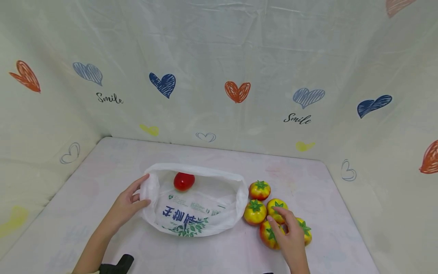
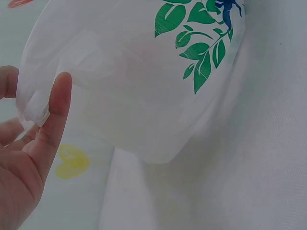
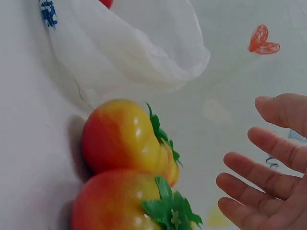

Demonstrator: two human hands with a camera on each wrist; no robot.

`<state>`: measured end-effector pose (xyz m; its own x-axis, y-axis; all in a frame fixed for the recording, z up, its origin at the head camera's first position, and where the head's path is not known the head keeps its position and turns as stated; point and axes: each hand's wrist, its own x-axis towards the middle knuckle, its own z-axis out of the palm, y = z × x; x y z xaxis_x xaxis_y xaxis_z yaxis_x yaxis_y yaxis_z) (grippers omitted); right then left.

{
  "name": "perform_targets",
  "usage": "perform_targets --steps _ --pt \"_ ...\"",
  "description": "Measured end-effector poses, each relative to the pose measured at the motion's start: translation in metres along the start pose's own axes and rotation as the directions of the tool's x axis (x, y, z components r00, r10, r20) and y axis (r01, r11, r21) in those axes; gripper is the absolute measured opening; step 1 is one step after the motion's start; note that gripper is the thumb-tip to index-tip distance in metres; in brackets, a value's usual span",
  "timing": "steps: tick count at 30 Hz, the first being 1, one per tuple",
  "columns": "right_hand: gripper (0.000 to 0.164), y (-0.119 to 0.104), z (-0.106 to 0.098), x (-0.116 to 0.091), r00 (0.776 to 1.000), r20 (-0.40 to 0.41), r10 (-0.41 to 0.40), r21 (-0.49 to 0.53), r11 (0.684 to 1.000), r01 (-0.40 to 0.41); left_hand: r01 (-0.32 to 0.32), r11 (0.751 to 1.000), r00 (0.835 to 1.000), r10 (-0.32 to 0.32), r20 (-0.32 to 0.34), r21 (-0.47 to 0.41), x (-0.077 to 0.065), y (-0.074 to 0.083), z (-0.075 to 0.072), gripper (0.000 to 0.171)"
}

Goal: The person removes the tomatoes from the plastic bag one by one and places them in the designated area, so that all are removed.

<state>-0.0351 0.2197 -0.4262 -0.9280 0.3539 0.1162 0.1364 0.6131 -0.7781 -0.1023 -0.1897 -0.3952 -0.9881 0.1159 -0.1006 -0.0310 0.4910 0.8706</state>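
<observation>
A white plastic bag (image 1: 196, 231) with blue characters and green leaf print lies on the table, its mouth spread toward me. My left hand (image 1: 124, 207) holds its left rim, thumb on one side and fingers on the other, as the left wrist view also shows. Inside the bag is a round red fruit (image 1: 184, 182), probably a tomato. Right of the bag sit several yellow-red tomatoes with green leafy tops, among them a front tomato (image 1: 268, 236) and a rear tomato (image 1: 259, 190). Over the front ones hovers my right hand (image 1: 292, 236), its fingers apart and holding nothing in the right wrist view.
The table (image 1: 205, 255) has a pale, faintly patterned cover. A light curtain (image 1: 205, 45) printed with hearts and "Smile" stands behind it and along both sides. A black strap (image 1: 118, 265) is around my left wrist.
</observation>
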Motion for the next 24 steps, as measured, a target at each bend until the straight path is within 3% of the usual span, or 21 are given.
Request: perform_targets --steps 5,13,24 --pt "0.032 -0.028 0.007 -0.006 0.998 0.039 -0.048 0.046 0.998 0.046 -0.003 1.000 1.000 0.003 -0.001 -0.006 0.000 0.000 0.000 0.071" --pt "0.031 -0.043 0.028 -0.009 0.983 0.087 -0.163 0.148 0.978 0.149 0.006 1.000 1.000 -0.006 0.002 -0.012 0.002 -0.001 0.000 0.071" --pt "0.030 -0.063 0.056 -0.007 0.949 0.243 -0.201 0.204 0.967 0.153 -0.001 1.000 1.000 0.001 0.006 -0.022 0.002 0.001 -0.001 0.071"
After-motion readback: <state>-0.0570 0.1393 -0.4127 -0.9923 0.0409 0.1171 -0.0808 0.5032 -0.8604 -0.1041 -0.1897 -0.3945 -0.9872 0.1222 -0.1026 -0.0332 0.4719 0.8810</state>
